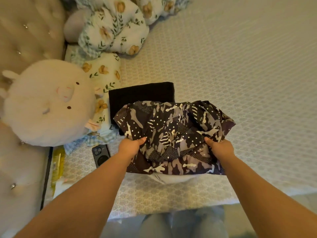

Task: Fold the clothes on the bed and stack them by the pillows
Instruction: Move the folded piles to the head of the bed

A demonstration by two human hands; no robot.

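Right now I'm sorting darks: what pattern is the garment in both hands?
Camouflage garment: black, grey and white patches with polka dots, seen in the head view.

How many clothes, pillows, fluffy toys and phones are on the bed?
Clothes: 2, the camouflage garment held by the left hand and right hand, and the folded black garment.
Flowery pillows: 3 in view.
Fluffy toys: 1.
Phones: 1.
Total: 7.

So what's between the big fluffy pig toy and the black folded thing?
In the head view, a floral pillow lies between the pig plush and the folded black garment, touching both.
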